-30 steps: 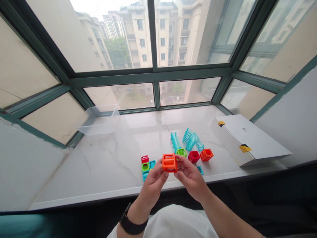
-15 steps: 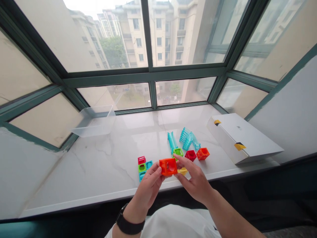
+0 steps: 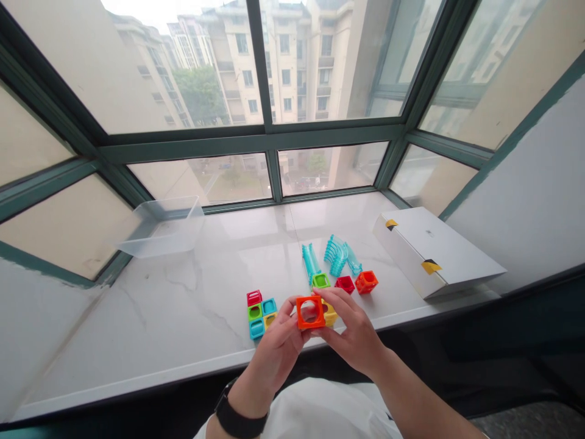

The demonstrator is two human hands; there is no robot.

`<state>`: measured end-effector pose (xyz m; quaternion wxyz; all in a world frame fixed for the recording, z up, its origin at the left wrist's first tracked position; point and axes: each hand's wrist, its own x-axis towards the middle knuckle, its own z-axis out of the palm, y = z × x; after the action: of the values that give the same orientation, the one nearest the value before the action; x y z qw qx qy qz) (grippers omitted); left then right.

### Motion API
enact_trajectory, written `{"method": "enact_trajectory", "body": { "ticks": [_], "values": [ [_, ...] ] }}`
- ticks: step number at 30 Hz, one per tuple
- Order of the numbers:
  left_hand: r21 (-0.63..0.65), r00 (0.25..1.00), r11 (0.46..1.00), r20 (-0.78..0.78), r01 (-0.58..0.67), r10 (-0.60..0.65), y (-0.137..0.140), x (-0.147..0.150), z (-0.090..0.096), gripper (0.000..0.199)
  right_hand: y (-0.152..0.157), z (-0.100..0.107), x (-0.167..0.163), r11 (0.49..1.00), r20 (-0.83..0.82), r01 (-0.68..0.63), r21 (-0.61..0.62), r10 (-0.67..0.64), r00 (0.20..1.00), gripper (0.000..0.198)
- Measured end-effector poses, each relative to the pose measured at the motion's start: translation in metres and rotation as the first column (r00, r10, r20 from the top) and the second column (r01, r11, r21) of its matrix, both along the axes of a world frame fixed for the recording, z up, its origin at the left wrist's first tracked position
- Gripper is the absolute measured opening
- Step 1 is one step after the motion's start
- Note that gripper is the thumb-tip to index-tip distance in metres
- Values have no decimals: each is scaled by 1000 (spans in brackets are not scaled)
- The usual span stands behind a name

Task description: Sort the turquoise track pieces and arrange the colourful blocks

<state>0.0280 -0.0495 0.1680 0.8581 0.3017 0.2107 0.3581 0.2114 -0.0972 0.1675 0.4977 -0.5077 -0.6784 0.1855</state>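
An orange cube block (image 3: 311,299) with a round opening facing me is held above the front of the ledge. The fingers of my left hand (image 3: 280,342) are closed on its left side. My right hand (image 3: 359,332) pinches its right side, thumb below and fingers above. Behind my right fingers is a yellow block (image 3: 331,313), partly hidden. A green block (image 3: 320,280), a red block (image 3: 345,285) and another orange block (image 3: 367,281) stand just beyond. Left of my hands lies a group of red (image 3: 254,297), green, blue and yellow blocks.
Clear blue track pieces (image 3: 311,261) lie behind the loose blocks, some curved (image 3: 337,256). At the back left stands a clear plastic bin (image 3: 183,242). A white box (image 3: 450,247) with yellow-black tabs sits at the right. Window frames border the marble ledge (image 3: 192,305).
The orange cube has been turned in my hands, so its round opening now faces me. My right fingers have closed in on it. The view has shifted slightly right.
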Motion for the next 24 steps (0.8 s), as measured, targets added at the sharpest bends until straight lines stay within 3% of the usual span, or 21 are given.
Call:
{"method": "enact_trajectory", "body": {
  "ticks": [5,10,19,24],
  "values": [
    [-32,1000,999,7,8,-8,0,9,0,38,-1,-3,6,999,12,31,-8,-31,999,62],
    [2,999,999,1,45,-45,2,23,-5,36,-1,-4,16,998,40,68,-14,-67,997,64],
    [106,989,991,-129,82,-68,4,57,3,45,-11,-9,40,991,4,132,-18,-132,991,78],
    [161,975,984,-218,78,-42,7,66,-4,43,-16,-18,56,977,-22,205,-58,-206,978,74]
  ]
}}
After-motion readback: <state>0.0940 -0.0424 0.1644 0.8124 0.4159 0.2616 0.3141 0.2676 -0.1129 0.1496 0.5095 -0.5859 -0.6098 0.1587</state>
